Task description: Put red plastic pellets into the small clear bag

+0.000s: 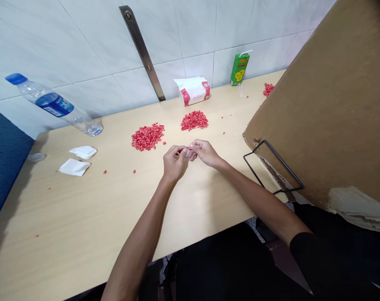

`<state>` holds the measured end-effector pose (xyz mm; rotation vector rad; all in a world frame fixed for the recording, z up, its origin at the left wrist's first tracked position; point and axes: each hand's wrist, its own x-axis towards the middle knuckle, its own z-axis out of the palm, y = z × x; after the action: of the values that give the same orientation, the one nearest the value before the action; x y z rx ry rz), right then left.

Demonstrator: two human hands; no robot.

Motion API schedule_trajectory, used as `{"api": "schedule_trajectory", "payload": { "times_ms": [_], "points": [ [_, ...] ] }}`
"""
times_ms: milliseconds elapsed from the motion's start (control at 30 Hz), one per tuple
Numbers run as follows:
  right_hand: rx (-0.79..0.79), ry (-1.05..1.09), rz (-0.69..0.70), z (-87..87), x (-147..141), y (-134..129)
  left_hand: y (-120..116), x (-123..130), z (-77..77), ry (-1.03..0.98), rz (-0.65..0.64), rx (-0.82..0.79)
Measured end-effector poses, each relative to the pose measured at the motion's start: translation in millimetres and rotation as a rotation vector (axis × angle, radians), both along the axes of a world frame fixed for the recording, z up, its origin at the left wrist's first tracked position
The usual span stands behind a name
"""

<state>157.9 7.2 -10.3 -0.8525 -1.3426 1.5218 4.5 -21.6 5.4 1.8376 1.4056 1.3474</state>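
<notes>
Fingertips [182, 148] of the left hand [175, 163] and the right hand [205, 153] press close together in the middle of the frame, pinching a tiny red plastic pellet [189, 148] that is hard to see. Two piles of red pellets [148, 136] lie just above, on the wooden table [83, 234]. Firm fingertips keep so small a pellet from slipping.

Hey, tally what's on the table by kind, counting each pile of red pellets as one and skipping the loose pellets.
Red pellet piles: 3
White tissues: 2
Water bottle: 1
Tissue box: 1
Drink carton: 1
Total: 8
</notes>
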Motion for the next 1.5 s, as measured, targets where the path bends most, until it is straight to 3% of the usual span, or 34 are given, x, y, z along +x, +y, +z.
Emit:
{"api": "schedule_trajectory", "payload": {
  "times_ms": [167,400,1067,1500],
  "points": [
    [-0.009,0.004,0.006,3.0,0.8,-0.2,-0.3,0.4,1.7,-0.022,0.022,0.006],
    [-0.015,-0.002,-0.020,6.5,0.4,-1.4,-2.5,2.2,2.1,0.113,0.068,0.105],
    [0.019,-0.032,-0.061,0.8,-2.8,-4.2,-2.2,4.2,-4.0,0.315,0.112,0.160],
    [-0.036,0.015,-0.066,0.3,-4.0,-1.9,-1.9,6.2,-1.8,0.220,0.173,0.086]
  ]
}}
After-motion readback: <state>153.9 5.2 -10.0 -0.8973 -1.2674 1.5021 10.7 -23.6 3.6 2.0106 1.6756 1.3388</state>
